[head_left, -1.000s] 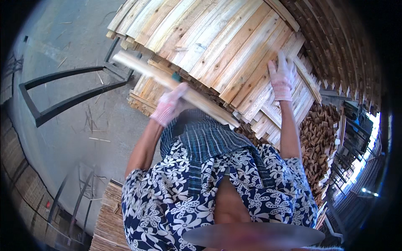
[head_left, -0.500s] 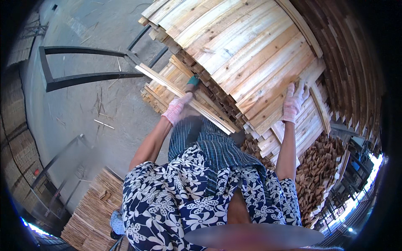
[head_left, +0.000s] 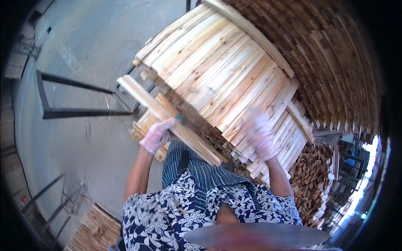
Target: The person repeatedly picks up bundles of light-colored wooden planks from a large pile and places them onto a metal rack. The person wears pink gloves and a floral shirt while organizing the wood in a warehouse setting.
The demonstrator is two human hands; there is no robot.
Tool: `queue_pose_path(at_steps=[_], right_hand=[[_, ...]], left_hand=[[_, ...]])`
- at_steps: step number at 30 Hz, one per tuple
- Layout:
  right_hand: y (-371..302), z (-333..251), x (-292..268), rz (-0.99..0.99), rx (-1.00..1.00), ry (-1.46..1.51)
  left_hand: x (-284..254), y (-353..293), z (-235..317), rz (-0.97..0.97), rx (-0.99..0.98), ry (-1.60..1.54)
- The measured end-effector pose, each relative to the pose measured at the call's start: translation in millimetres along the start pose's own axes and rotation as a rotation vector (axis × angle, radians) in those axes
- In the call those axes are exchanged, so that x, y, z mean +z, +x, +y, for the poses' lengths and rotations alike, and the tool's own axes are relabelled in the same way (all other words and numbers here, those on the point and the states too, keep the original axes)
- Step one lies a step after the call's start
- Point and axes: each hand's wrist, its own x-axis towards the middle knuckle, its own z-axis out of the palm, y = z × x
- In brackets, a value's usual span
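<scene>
My left hand [head_left: 158,134], in a pale pink-and-white knit glove, is closed around long, pale wooden planks [head_left: 144,97], which slant from upper left to lower right in front of my lap. How many planks are in the grip is not clear. My right hand [head_left: 258,131], gloved the same way, is over the near right part of a big stack of planks [head_left: 209,67]. Motion smears its fingers, so neither their closure nor any contact with the wood can be made out.
A black metal frame [head_left: 81,113] stands on the grey floor at left. A lower plank pile [head_left: 144,125] lies beyond my left hand. Tall timber stacks [head_left: 326,62] rise at right, above a heap of short wood pieces [head_left: 310,171]. Another wood bundle [head_left: 92,230] sits lower left.
My right hand has come off the stack's right end and swung left toward me. The planks in my left hand have tilted, showing more of a broad face. The whole view has shifted.
</scene>
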Motion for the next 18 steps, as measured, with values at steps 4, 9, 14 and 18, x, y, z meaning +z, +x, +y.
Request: queue_pose_path(at_steps=[4,9,14,18], right_hand=[[-27,-48,119,-0.335,-0.349,-1.209],[-10,-89,112,-0.272,-0.194,-1.136],[68,-40,72,0.080,-0.508,-1.711],[81,-33,59,0.103,-0.579,-1.695]], left_hand=[[59,-6,35,-0.190,0.209,-0.105],[124,16,84,-0.211,0.186,-0.142],[121,65,113,0.173,0.456,1.507],[141,84,137,-0.058,0.894,2.188]])
